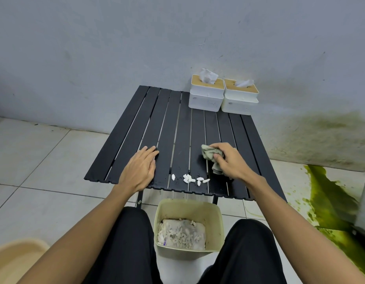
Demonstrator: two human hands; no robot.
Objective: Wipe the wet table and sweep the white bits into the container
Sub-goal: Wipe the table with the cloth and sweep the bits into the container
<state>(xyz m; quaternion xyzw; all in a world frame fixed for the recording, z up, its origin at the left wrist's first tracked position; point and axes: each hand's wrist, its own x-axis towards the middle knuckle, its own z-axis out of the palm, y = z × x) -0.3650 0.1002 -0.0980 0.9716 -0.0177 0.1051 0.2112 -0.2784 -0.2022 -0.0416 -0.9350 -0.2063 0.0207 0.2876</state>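
You are sitting at a black slatted table [167, 128] against a grey wall, your left hand [139, 169] lying flat with fingers together on the wet slats. The white bits [190, 179] are clustering near the front edge, above the green container [188, 208] between your knees. Your right hand [230, 160] is bunching the grey-green cloth [209, 153] in closed fingers; a hasty pull risks dropping bits through the slat gaps or wide of the container.

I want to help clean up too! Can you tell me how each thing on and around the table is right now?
Table: wet, droplets near the front edge.
White bits: loose near the front edge.
Cloth: bunched in the right hand.
Left hand: flat on the table, empty.
Container: on the floor, open, partly filled.
Tissue boxes: closed, tissues poking out.
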